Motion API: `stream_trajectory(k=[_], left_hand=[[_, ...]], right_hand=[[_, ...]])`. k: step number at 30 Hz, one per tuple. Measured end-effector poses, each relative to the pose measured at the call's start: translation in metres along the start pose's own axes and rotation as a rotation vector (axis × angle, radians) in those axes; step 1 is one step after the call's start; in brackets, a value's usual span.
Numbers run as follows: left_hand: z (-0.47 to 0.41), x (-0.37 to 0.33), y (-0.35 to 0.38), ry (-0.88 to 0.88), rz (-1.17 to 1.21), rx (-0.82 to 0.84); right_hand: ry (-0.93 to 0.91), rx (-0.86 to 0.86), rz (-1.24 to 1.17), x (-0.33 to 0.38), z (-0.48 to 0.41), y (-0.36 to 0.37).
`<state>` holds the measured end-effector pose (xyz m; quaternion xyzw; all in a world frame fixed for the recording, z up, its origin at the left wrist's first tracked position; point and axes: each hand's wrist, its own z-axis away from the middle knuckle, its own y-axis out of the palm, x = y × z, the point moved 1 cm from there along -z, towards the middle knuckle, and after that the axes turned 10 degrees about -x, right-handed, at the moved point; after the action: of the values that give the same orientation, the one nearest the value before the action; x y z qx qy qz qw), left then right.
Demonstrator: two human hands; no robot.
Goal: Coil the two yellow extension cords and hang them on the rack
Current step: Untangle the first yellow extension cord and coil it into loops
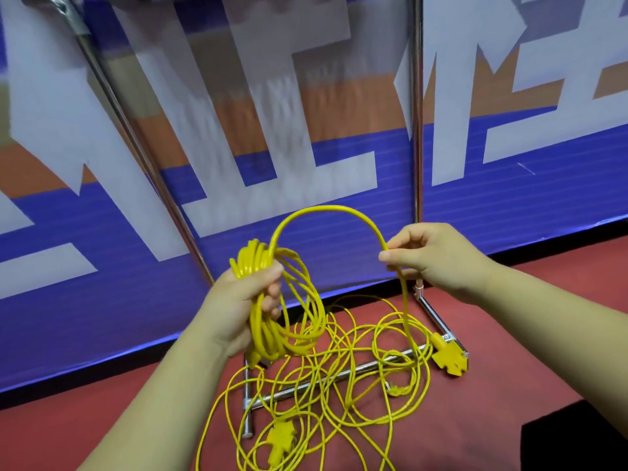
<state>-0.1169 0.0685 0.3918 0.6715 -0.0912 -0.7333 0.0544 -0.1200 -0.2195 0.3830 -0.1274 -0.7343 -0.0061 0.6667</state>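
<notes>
My left hand (pixel 239 300) grips a bundle of several yellow cord loops (pixel 272 321) that hang below it. From the bundle one strand arches up and over to my right hand (pixel 431 258), which pinches the yellow cord (pixel 326 209) between thumb and fingers. Below that hand the strand drops to a yellow socket block (pixel 450 356) lying by the rack's base. A tangle of loose yellow cord (pixel 343 379) lies on the red floor, with a second yellow socket block (pixel 280 438) near the bottom. The chrome rack's uprights (pixel 416 130) rise behind my hands.
The rack's chrome base bars (pixel 326 380) lie on the red floor (pixel 85 433) under the tangle. A blue, white and orange banner wall (pixel 339 147) stands right behind the rack. A black object (pixel 577 440) fills the bottom right corner.
</notes>
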Motion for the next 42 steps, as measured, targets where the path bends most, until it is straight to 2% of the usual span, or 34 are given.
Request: stream_trajectory(k=[5, 13, 18, 21, 26, 31, 36, 42], left_hand=[[0.006, 0.026, 0.017, -0.019, -0.219, 0.015], [0.013, 0.043, 0.041, -0.033, -0.280, 0.027], [0.019, 0.047, 0.049, -0.037, -0.438, 0.221], [0.021, 0.048, 0.058, -0.006, -0.485, 0.264], [0.022, 0.044, 0.067, -0.005, -0.379, 0.241], [0.020, 0.028, 0.066, -0.065, -0.145, 0.152], [0.018, -0.002, 0.056, -0.014, 0.094, 0.104], [0.014, -0.025, 0.042, 0.004, 0.345, 0.034]], right_hand=[[0.006, 0.027, -0.022, 0.013, 0.009, 0.025], [0.093, 0.022, -0.264, 0.022, 0.016, 0.037], [0.114, 0.014, -0.305, 0.024, 0.017, 0.032], [0.120, -0.011, -0.334, 0.025, 0.017, 0.030], [0.138, 0.006, -0.359, 0.024, 0.012, 0.020], [0.048, 0.147, -0.196, 0.013, 0.016, 0.013], [-0.078, 0.406, 0.170, -0.005, 0.024, 0.013], [-0.190, 0.465, 0.440, -0.031, 0.032, 0.033]])
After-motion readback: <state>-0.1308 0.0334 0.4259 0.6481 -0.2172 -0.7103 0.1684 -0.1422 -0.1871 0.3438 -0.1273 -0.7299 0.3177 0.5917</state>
